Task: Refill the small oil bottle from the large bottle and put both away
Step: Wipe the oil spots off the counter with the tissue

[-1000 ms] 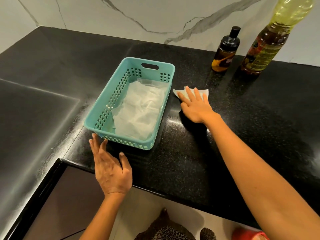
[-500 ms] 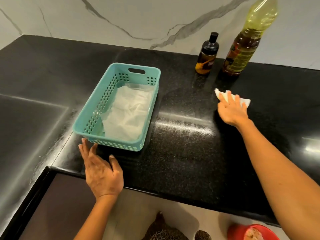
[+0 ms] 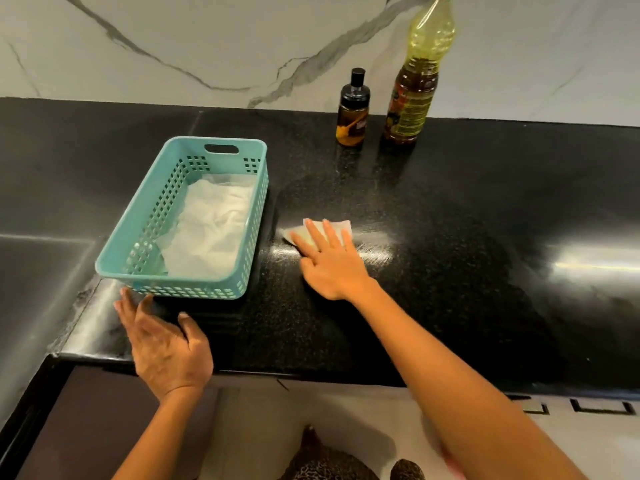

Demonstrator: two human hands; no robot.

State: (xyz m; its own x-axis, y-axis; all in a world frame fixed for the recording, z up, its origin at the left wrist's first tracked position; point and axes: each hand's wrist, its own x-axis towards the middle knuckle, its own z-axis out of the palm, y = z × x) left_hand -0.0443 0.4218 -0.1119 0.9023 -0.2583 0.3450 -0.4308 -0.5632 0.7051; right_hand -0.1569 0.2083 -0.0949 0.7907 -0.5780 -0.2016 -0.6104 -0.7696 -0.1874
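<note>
On my feed the right hand (image 3: 332,268) lies flat on the glossy black speckled stone surface (image 3: 467,244), its fingers (image 3: 317,233) straight and spread, pressing down a folded white paper towel (image 3: 343,225) just right of the teal perforated plastic basket (image 3: 138,220). A crumpled white paper liner (image 3: 211,233) lies inside the basket. The left hand (image 3: 166,348) sits at the front edge of the surface with fingers relaxed and apart, holding nothing; its tips are just beside the basket's near wall, though I cannot tell if they touch. The small amber oil bottle with a black pump cap (image 3: 352,112) and the tall clear plastic oil bottle (image 3: 415,91) stand upright side by side at the back, against the white veined marble wall (image 3: 207,39). The tall bottle's yellow-green label carries fine print I cannot read; the small bottle's dark label is also illegible.
</note>
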